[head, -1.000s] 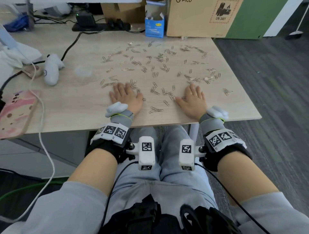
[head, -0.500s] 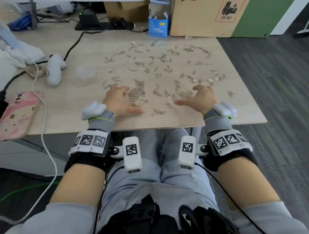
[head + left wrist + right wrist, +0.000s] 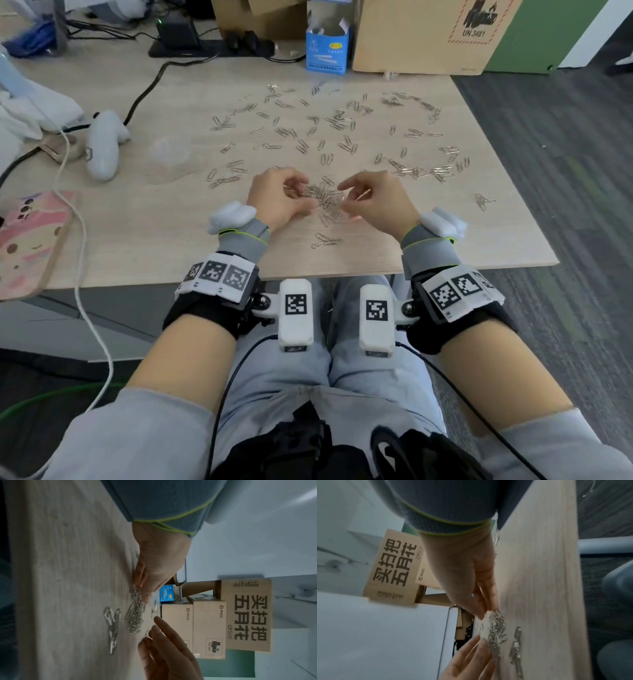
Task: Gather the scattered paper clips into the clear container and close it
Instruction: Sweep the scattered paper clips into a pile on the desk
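Observation:
Silver paper clips [image 3: 342,120] lie scattered over the wooden table [image 3: 144,240]. A swept-up pile of clips [image 3: 323,200] sits between my two hands near the front. My left hand [image 3: 277,198] cups the pile's left side and my right hand [image 3: 376,202] its right side, fingertips almost meeting. In the wrist views the fingers of the left hand [image 3: 159,563] and the right hand [image 3: 467,574] lie fairly straight against the pile [image 3: 135,615], holding nothing. The clear container [image 3: 170,150] stands open-topped to the left, apart from both hands. I cannot make out its lid.
A white controller [image 3: 102,147] and cables lie left of the container. A pink-cased phone [image 3: 27,240] sits at the front left. A blue box [image 3: 327,48] and cardboard boxes [image 3: 428,34] stand at the back. A small clip cluster [image 3: 325,241] lies near the front edge.
Both hands, first flat and apart on the table, have slid inward toward each other. They dragged nearby clips into one pile between them.

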Motion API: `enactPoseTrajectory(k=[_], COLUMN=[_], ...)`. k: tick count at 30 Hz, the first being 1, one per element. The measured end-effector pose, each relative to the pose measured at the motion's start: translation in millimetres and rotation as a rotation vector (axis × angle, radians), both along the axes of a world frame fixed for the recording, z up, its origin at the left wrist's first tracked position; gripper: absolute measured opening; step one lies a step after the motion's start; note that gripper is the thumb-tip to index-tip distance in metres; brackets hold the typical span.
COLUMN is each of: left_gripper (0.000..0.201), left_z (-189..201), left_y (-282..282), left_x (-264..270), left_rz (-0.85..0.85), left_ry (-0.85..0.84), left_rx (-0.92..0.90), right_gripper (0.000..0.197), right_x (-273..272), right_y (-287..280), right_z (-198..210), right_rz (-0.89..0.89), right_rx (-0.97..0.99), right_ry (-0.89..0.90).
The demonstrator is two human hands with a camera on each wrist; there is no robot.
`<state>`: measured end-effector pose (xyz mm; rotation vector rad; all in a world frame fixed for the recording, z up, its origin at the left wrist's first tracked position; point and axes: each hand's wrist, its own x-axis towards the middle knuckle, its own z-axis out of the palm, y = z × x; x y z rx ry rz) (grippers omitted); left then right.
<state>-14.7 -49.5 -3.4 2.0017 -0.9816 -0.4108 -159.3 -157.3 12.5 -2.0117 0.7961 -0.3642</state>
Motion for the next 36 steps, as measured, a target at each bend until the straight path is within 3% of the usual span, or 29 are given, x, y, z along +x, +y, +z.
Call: enactPoseTrajectory(k=[3, 5, 8, 12, 15, 21, 23, 25, 27, 29, 32, 36], left_gripper=[0.034, 0.021, 0.024, 0.033, 0.025, 0.011, 0.007, 0.012, 0.024, 0.036, 0.047, 0.058], left_z=[6.9, 12.6, 14.8, 13.4, 15.7, 22.9, 27.0, 25.6, 14.8, 1.5, -9.3, -17.9], left_y=[4.6, 10.4, 19.0, 19.1, 4.9, -20.6, -20.5, -14.1, -9.5, -7.5, -11.6, -10.9], left_x=[4.0, 5.5, 2.5, -2.5, -0.9, 11.3, 26.1, 43.6, 57.8, 65.6, 70.9, 63.9], left_rz=[0.024, 0.015, -0.080, -0.251, -0.225, 0.004, 0.116, 0.224, 0.255, 0.222, 0.191, 0.238], left_ry=[0.042, 0.199, 0.431, 0.512, 0.564, 0.529, 0.414, 0.184, -0.014, -0.110, -0.261, -0.250], left_rx=[-0.063, -0.070, 0.117, 0.339, 0.342, 0.028, -0.138, -0.236, -0.164, -0.015, 0.314, 0.578], right_gripper=[0.011, 0.010, 0.016, 0.013, 0.014, 0.021, 0.019, 0.020, 0.033, 0.051, 0.074, 0.081], right_x=[-4.8, -5.1, 0.1, 17.6, 31.1, 39.0, 36.0, 28.6, 16.3, 2.5, -15.7, -25.9], right_y=[2.6, 7.3, 15.4, 7.4, -4.8, -19.0, -29.5, -41.6, -57.2, -69.4, -82.8, -91.0], right_z=[11.3, 13.7, 6.5, -3.7, -6.5, -0.9, 4.0, 3.2, -3.1, -8.9, -17.0, -27.4], right_rz=[0.143, 0.299, 0.418, 0.245, 0.073, -0.070, -0.197, -0.398, -0.606, -0.713, -0.750, -0.677], right_rx=[0.301, 0.504, 0.618, 0.661, 0.610, 0.546, 0.487, 0.253, -0.045, -0.234, -0.206, -0.129], right_ry=[-0.081, 0.013, 0.148, 0.018, -0.081, -0.241, -0.350, -0.374, -0.246, 0.019, 0.424, 0.552])
